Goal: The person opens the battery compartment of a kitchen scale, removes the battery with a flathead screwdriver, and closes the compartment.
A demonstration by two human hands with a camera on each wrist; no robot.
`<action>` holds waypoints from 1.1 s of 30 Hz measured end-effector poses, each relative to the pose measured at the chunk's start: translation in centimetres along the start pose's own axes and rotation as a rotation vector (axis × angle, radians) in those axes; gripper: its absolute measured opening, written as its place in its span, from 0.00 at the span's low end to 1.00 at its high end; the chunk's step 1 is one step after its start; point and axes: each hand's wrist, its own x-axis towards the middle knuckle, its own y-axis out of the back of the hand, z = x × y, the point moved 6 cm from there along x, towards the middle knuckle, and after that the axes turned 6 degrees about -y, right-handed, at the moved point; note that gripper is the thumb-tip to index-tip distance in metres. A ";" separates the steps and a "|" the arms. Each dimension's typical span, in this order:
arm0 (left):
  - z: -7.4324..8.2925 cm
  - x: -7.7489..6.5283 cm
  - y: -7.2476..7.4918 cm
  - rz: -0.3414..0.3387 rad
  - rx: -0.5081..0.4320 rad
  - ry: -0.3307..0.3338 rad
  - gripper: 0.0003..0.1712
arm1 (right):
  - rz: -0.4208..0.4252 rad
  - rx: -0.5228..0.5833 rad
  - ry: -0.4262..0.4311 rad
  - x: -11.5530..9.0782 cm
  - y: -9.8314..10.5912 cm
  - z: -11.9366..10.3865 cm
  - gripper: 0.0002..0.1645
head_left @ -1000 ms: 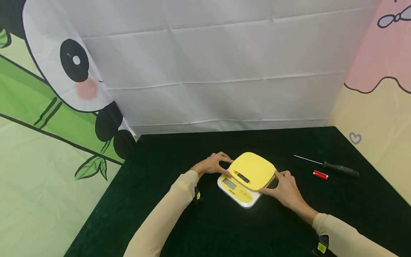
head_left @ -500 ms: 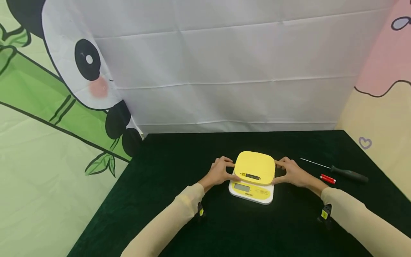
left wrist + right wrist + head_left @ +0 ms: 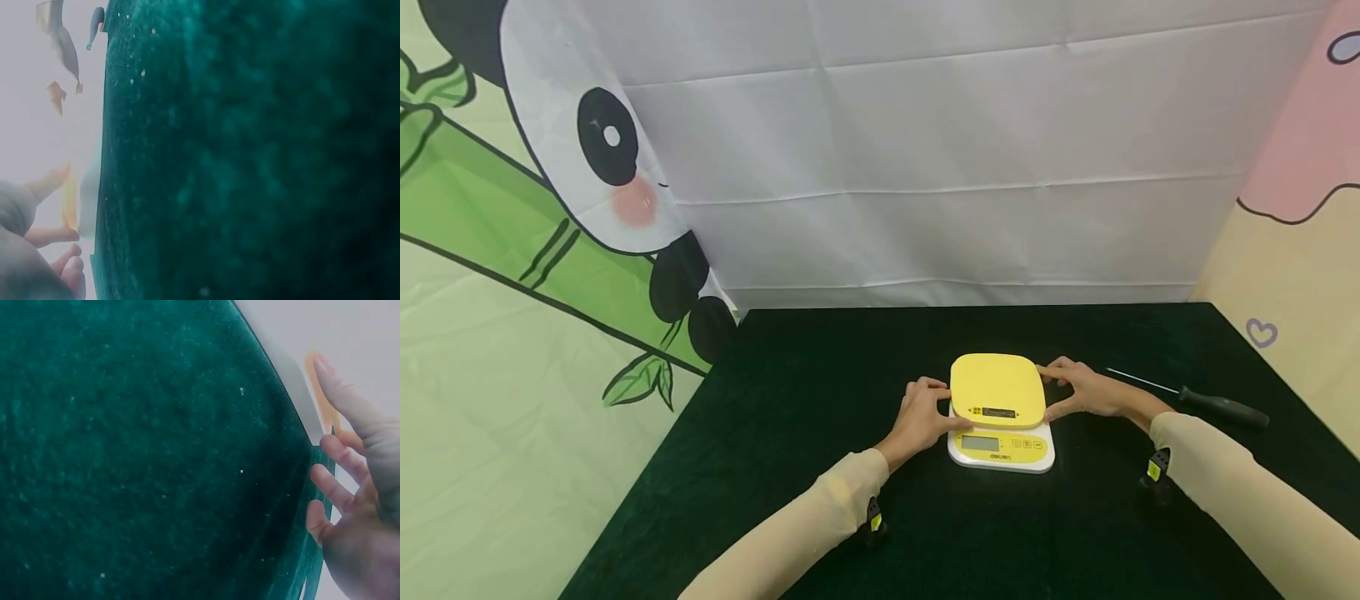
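Observation:
A kitchen scale (image 3: 1000,458) with a yellow top plate (image 3: 997,385) and a white base lies on the dark green tabletop, its display and buttons facing the person. My left hand (image 3: 921,417) grips its left side, thumb near the plate's front corner and fingers further back. On the right side, my right hand (image 3: 1090,392) holds the plate's edge between thumb and index finger. The left wrist view has the left fingers (image 3: 53,236) at the yellow edge, washed out by glare. In the right wrist view the right thumb (image 3: 340,394) lies along that edge, other fingers loosely bent.
A screwdriver (image 3: 1221,408) with a dark handle lies right of the right hand, its shaft pointing back left. Dark green cloth (image 3: 850,358) covers the table. A white curtain (image 3: 925,167) hangs behind it, with printed panels at both sides.
The scale has turned from an angled position until its front edge faces the person, both hands turning with it. The red batteries near the screwdriver are now hidden behind the right arm.

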 end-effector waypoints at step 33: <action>0.6 1.4 0.6 -0.018 0.206 -0.093 0.36 | 0.030 -0.029 -0.025 -0.3 0.1 0.2 0.55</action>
